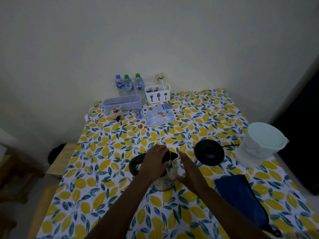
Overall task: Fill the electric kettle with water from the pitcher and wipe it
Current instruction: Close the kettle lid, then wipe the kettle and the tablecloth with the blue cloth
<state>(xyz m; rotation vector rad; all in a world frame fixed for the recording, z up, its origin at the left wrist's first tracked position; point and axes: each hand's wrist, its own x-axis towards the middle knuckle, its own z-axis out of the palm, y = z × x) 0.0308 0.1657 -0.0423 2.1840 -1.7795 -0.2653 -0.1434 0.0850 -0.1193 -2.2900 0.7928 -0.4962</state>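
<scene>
Head view: the left hand (155,159) lies over the black lid of the glass kettle (164,180), fingers curled on it. The right hand (188,171) is open, palm against the kettle's right side. The kettle stands on the lemon-print cloth (103,169). Right of the kettle sits its black base (209,155), further right the pitcher (259,144). A blue towel (241,195) lies right of the kettle, nearer the person. Behind the kettle, by the wall, stand 3 bottles (128,85).
</scene>
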